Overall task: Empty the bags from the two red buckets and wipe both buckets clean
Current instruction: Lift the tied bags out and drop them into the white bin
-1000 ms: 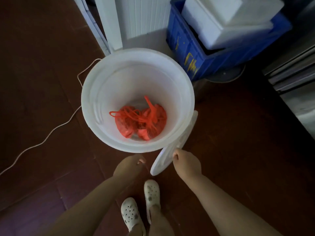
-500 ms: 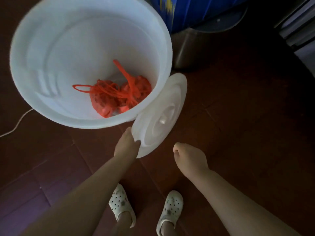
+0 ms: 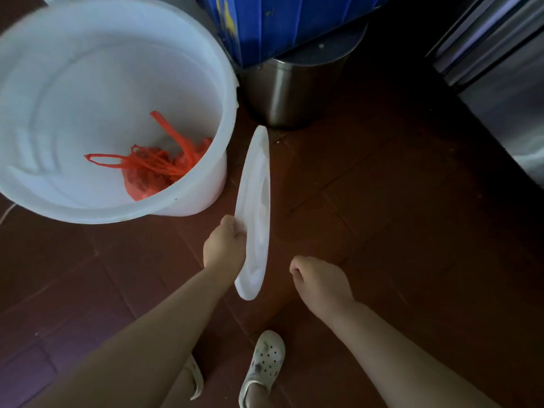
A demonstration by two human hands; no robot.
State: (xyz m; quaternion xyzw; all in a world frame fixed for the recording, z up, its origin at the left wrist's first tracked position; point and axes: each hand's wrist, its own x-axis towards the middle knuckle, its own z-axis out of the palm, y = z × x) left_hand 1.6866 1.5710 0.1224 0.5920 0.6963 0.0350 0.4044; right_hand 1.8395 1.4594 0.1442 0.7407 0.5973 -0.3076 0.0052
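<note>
Bucket lid [image 3: 254, 207] gripped edge-on by left hand [image 3: 225, 245]; right hand [image 3: 319, 282] curled, holding nothing.

The floor [image 3: 397, 201] is laid with dark reddish-brown tiles, and the whole room is dimly lit. At the far middle a blue plastic crate [image 3: 282, 22] is seen resting on a round steel drum [image 3: 291, 89]. Along the right edge a stainless-steel cabinet [image 3: 500, 69] with horizontal ridges is seen, and a thin pale cord [image 3: 6, 209] is glimpsed at the left edge.
</note>
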